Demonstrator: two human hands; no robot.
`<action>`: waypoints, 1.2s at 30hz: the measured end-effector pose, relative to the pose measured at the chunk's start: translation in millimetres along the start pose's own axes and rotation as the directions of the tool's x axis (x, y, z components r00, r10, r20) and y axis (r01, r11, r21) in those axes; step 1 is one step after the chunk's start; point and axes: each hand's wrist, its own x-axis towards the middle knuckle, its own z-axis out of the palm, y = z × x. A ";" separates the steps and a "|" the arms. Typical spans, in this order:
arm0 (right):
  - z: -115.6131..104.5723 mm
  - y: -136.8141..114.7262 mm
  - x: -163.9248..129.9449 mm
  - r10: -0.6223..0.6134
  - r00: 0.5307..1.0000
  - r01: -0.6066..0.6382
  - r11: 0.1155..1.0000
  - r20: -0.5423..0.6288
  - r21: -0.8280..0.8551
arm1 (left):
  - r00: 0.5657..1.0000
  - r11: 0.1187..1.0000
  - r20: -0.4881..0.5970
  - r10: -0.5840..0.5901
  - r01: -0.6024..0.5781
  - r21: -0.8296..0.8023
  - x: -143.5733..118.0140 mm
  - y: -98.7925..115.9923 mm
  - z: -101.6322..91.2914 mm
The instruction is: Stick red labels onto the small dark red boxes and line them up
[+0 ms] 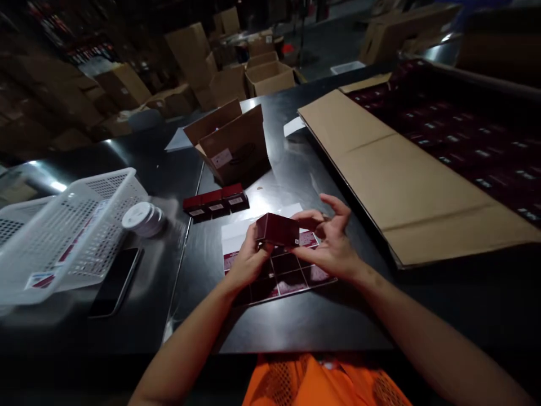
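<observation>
A small dark maroon box (pixel 276 230) is held up above the table between my two hands. My left hand (pixel 250 256) grips its left side, with the thumb underneath. At the right end, my right hand (pixel 329 239) touches the lower edge with its thumb, and its index finger is raised; the fingertips behind the box are partly hidden. Below lies a sheet of maroon and white labels (pixel 291 281), partly covered by the hands and the box. Beyond it, a row of 3 similar maroon boxes (pixel 216 203) stands on the metal table, white labels facing me.
An open cardboard box (pixel 236 149) stands behind the row. At left are a white perforated basket (pixel 80 225), rolls of white tape or labels (pixel 143 219) and a phone (pixel 116 282). A large carton (pixel 406 180) full of maroon boxes occupies the right side.
</observation>
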 end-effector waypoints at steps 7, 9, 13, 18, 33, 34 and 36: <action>-9.7 -2.5 -4.4 -0.103 0.980 0.131 0.977 0.169 -0.167 | 0.956 0.937 0.071 0.283 -0.292 0.192 6.7 4.4 -13.1; -8.8 -0.6 -5.9 -0.126 0.958 0.197 0.941 0.258 -0.275 | 0.929 0.850 0.103 0.355 -0.367 0.378 5.3 10.1 -15.6; -5.3 1.3 -8.5 -0.144 0.925 0.292 0.862 0.352 -0.414 | 0.872 0.606 0.221 0.436 -0.466 0.644 -2.6 22.4 -13.7; -13.9 -13.7 -3.4 -0.202 0.967 0.252 0.838 0.154 -0.483 | 0.911 0.724 0.227 0.343 -0.411 0.554 -7.4 33.2 -12.3; -29.7 -36.3 11.7 0.370 0.929 -0.370 0.925 0.023 0.081 | 0.928 0.824 0.097 0.359 -0.364 0.435 -5.3 31.8 -9.5; -28.5 -36.6 11.4 0.437 0.898 -0.440 0.890 0.055 0.116 | 0.925 0.812 0.106 0.364 -0.371 0.450 -5.5 32.3 -9.7; -25.6 -36.6 10.5 0.521 0.848 -0.529 0.827 0.093 0.188 | 0.921 0.797 0.117 0.371 -0.381 0.469 -6.1 32.7 -9.9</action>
